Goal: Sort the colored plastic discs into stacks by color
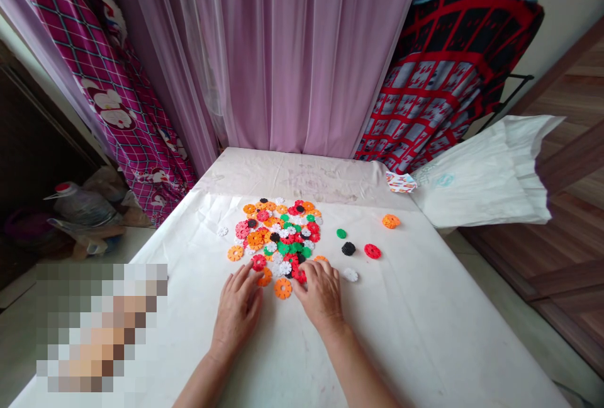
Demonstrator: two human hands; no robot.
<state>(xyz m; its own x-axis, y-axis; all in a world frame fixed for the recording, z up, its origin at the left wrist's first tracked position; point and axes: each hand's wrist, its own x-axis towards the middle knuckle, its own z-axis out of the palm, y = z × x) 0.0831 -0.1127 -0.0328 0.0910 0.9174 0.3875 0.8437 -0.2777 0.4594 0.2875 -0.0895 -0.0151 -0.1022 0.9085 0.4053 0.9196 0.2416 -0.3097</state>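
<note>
A loose heap of notched plastic snowflake discs in orange, red, green, white and black lies on the table. My left hand (pixel 240 304) rests at the heap's near left edge, fingers stretched forward and apart. Its fingertips are by a red disc (pixel 258 262) and an orange disc (pixel 265 277). My right hand (pixel 323 291) is at the near right edge, thumb and index finger apart around a red disc (pixel 299 274); its other fingers are bent, their tips partly hidden. Between the hands lies a single orange disc (pixel 283 289).
Right of the heap sit separate small groups: green (pixel 341 233), black (pixel 348 249), red (pixel 372 251), white (pixel 350 275) and orange (pixel 391 221) discs. A white bag (pixel 491 169) hangs over the right edge of the white-covered table (pixel 425 332). A purple curtain (pixel 302 49) stands behind.
</note>
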